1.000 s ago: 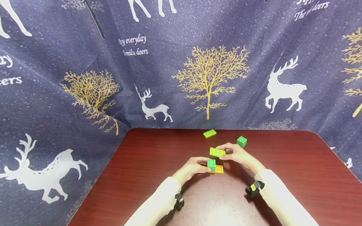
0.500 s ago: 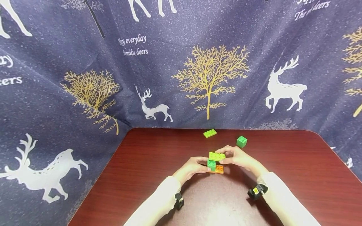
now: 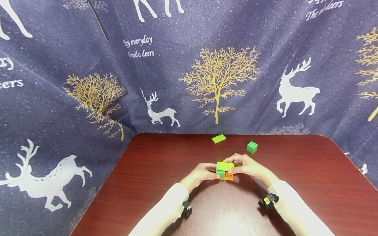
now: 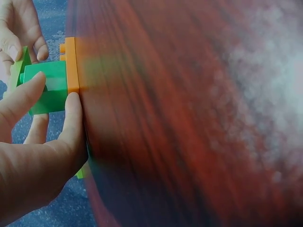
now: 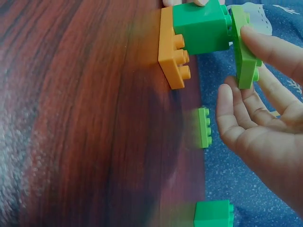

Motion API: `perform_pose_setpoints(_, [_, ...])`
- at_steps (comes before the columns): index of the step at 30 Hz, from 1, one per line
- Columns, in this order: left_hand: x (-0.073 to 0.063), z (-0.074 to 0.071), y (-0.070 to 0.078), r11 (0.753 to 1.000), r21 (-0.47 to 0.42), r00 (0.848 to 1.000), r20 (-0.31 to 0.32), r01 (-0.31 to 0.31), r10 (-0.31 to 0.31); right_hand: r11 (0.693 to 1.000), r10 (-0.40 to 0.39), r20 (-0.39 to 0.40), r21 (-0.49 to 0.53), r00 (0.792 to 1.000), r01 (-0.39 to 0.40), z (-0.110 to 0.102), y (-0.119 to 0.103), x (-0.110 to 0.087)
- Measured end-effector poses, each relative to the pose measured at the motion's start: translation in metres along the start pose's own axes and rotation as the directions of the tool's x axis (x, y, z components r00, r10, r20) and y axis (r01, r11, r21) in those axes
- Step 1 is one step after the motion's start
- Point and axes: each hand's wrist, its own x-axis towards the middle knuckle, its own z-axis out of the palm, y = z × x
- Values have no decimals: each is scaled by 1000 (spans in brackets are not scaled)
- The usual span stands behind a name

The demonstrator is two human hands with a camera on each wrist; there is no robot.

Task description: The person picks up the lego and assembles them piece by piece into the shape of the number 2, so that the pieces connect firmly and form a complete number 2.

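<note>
A flat orange building brick lies on the table, with a green square brick standing on its left half. My left hand grips the green brick from the left, its thumb on the near side and a finger low by the orange brick. In my right hand a flat lime brick is pinched by its right end. The lime brick lies over the studs of the green brick and overhangs to the right. In the right wrist view it tilts slightly, and whether it is pressed down fully I cannot tell.
Another flat lime brick lies near the table's far edge. To its right stands a second green square brick, behind my right hand. A dark blue cloth with deer and trees hangs behind the red-brown table.
My right hand has brought the lime brick down and slightly left, from behind the green brick onto its top. The left hand has kept its hold on the green brick.
</note>
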Motion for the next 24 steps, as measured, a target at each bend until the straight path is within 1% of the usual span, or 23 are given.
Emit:
perform_pose_setpoints(4, [0, 0, -1, 1000, -4, 1000, 2, -12, 12, 1000, -5, 1, -4, 1000, 5, 1, 0, 0])
perform_pose_setpoints(10, [1, 1, -2, 1000, -12, 1000, 4, -28, 28, 998, -22, -8, -53, 1000, 21, 2, -4, 0])
perform_pose_setpoints(14, [2, 0, -3, 999, -24, 1000, 12, -26, 26, 996, -38, -11, -86, 999, 37, 5, -8, -1])
perform_pose_setpoints(19, [2, 0, -4, 998, -54, 999, 34, -29, 31, 995, -42, -19, -92, 999, 40, 8, -9, -1])
perform_pose_setpoints(24, [2, -1, -3, 998, -46, 999, 33, -33, 35, 995, -40, -28, -94, 999, 37, 9, -7, -1])
